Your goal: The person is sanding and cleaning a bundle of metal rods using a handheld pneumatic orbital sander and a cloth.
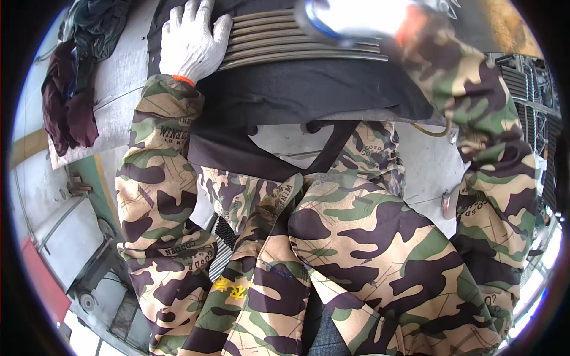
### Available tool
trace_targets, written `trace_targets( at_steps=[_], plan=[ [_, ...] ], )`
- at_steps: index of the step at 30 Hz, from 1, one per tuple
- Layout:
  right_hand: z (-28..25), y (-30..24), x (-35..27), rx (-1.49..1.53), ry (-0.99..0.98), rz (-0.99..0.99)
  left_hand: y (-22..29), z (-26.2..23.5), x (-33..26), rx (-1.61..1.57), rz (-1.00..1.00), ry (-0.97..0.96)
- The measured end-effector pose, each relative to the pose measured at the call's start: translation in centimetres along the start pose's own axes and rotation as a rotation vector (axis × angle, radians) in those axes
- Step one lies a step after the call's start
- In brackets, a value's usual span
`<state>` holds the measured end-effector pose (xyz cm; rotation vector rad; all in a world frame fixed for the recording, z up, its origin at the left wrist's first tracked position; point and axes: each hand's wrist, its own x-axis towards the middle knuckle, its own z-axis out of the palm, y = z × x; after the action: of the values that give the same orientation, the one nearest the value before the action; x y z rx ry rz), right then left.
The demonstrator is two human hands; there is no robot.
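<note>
Your white-gloved left hand [193, 41] lies flat, fingers spread, on the left end of the ribbed grey metal strips [297, 38] atop black fabric [309, 89]. Your right hand [409, 26] (blurred) cannot be read. Crumpled dark clothes [71, 89] crowd the grey table's [122, 77] left edge.

Bright, even daylight fills the view, with blown-out glare at the top centre and lower right rim. The right hand [409, 26] is motion-blurred; fisheye bending and dark vignette ring the edges.
</note>
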<state>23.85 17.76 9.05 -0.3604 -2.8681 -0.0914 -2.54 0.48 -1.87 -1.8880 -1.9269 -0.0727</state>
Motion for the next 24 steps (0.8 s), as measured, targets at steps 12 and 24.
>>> trace_targets(
  at_steps=[12,24],
  plan=[
    [-2.4,-0.4,-3.7,0.031,-0.090,0.055,-1.0,0.6,0.1,0.011,0.041,0.097],
    [-0.6,2.1,-2.6,-0.033,0.067,0.013,-0.9,1.8,0.2,-0.059,-0.007,0.069]
  ],
)
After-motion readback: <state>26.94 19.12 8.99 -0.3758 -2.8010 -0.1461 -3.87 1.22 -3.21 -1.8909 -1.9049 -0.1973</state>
